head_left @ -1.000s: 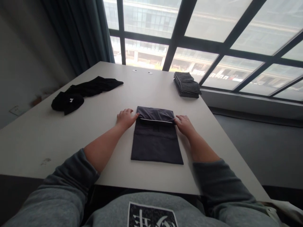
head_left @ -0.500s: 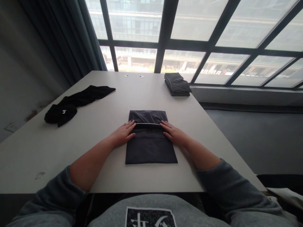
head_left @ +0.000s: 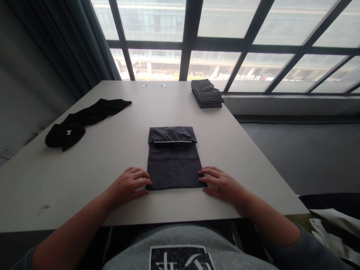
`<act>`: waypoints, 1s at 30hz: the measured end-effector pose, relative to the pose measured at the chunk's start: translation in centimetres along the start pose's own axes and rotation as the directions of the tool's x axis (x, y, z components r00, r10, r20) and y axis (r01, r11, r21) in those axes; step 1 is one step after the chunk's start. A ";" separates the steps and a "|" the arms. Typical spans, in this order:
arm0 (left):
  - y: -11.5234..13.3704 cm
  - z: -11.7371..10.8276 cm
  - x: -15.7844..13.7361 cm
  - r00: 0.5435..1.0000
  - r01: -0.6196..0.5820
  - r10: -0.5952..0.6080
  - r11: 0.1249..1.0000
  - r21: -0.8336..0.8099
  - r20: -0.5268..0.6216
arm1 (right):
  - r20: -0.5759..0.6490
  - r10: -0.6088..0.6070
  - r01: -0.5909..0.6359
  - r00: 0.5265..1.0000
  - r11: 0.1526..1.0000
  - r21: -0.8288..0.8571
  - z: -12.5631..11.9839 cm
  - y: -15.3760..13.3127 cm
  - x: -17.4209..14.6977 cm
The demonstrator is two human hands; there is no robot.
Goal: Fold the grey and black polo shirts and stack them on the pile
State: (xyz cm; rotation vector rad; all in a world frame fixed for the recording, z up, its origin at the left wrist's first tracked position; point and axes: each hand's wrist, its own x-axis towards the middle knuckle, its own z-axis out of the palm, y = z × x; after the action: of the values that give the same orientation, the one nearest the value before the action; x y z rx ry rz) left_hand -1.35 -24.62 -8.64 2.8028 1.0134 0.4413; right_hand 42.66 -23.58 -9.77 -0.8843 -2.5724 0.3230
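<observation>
A dark grey folded garment [head_left: 174, 170] lies flat on the white table in front of me. Its far end is turned over toward me, and a thin white strip shows along the edge of that fold. At its near left corner is my left hand [head_left: 131, 183], fingers apart, the tips at the cloth's edge. My right hand [head_left: 221, 182] mirrors it at the near right corner, fingers spread and touching the side edge. Neither hand grips the cloth.
A black garment [head_left: 92, 114] lies loosely on the left of the white table [head_left: 118, 150], its near end bunched up. Folded striped cloth [head_left: 206, 93] is stacked at the far right edge. Windows and a dark curtain [head_left: 64, 45] stand beyond the table.
Both hands have left the folded-over flap and drawn back toward me to the garment's near corners. The flap stays folded. The view has shifted slightly.
</observation>
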 end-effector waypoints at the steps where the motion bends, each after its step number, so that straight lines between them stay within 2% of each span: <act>1: 0.2 0.1 0.0 1.000 -0.020 0.020 1.000 0.023 -0.014 | -0.005 -0.011 0.011 1.000 1.000 -0.025 0.1 -0.1 0.0; 7: 2.0 0.3 0.4 0.987 -0.127 0.141 0.979 0.159 -0.082 | -0.006 -0.049 0.047 0.999 0.985 -0.166 0.8 -0.7 0.5; 11: 2.4 0.6 1.6 0.983 -0.103 0.127 0.978 0.180 -0.130 | -0.055 -0.022 0.010 0.998 0.979 -0.206 1.5 -0.9 1.4; 17: 0.8 -0.9 2.4 0.990 -0.050 0.050 0.999 0.003 -0.134 | -0.054 -0.016 0.016 0.998 1.000 -0.010 0.1 0.0 2.8; 23: -1.5 -3.5 3.2 0.977 0.047 -0.061 0.996 -0.073 -0.206 | -0.139 0.142 -0.116 0.980 0.977 0.179 -3.0 1.2 4.6; 30: -5.0 -6.7 7.4 0.956 0.113 -0.128 0.991 -0.070 -0.264 | -0.261 0.313 -0.229 0.913 0.924 0.308 -5.3 4.3 9.9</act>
State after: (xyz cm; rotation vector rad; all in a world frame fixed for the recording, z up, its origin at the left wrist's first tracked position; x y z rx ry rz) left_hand -1.05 -15.87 -1.70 2.6634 1.1950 0.8367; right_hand 40.12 -13.58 -3.59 -1.0955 -2.0606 0.5583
